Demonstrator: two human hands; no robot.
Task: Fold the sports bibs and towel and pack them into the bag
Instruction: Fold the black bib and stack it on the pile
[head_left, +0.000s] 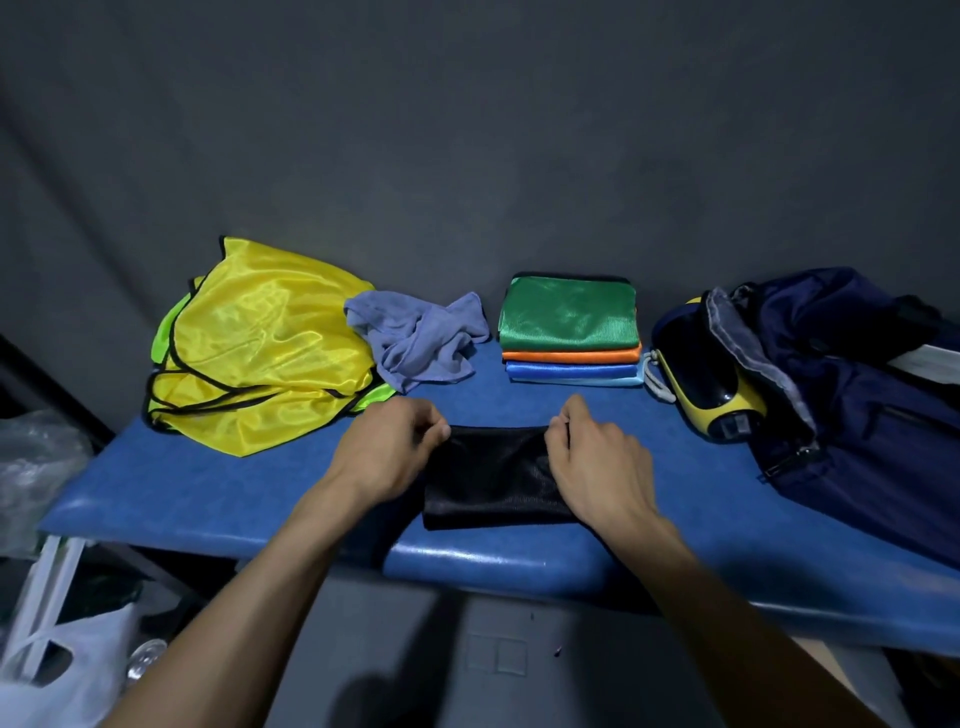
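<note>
A padded blue worktop (218, 483) spans the middle of the frame before a grey fabric backdrop (467, 130), with white plastic bags (62, 675) at lower left.

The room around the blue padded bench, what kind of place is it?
Probably a sports storage or changing room: blue padded bench, folded coloured mesh bibs, open navy sports bag.

There is a single view, from a camera worn on the person's head, looking forward and steeply down over both forearms at the near edge of the blue table (208, 488), close in, with the grey backdrop (467, 130) filling the upper half.
</note>
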